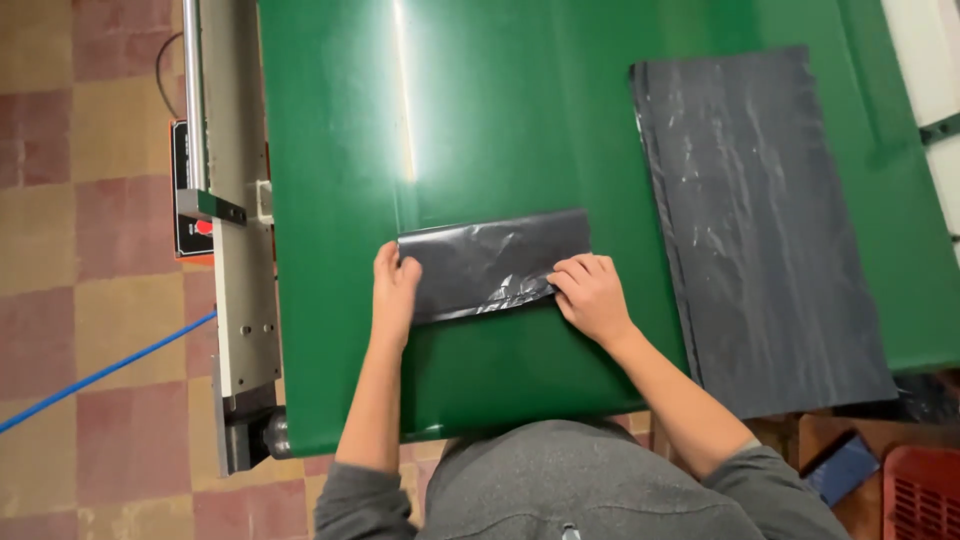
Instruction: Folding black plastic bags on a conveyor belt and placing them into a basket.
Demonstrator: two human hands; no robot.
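A folded black plastic bag (pixel 490 260) lies on the green conveyor belt (pixel 480 110), a narrow rectangle with creased, shiny film. My left hand (pixel 394 295) holds its left end, thumb on top and fingers curled around the edge. At the bag's lower right part my right hand (pixel 590 295) presses down, fingers bent onto the wrinkled film. Both forearms reach in from the bottom, in grey sleeves pushed up.
A larger flat black plastic bag (pixel 760 230) lies spread on the belt to the right, overhanging the near edge. A metal machine frame (pixel 235 230) with a red-button control box (pixel 190 200) runs along the belt's left side. A blue cable (pixel 100 375) crosses the tiled floor. A red crate (pixel 920 490) sits bottom right.
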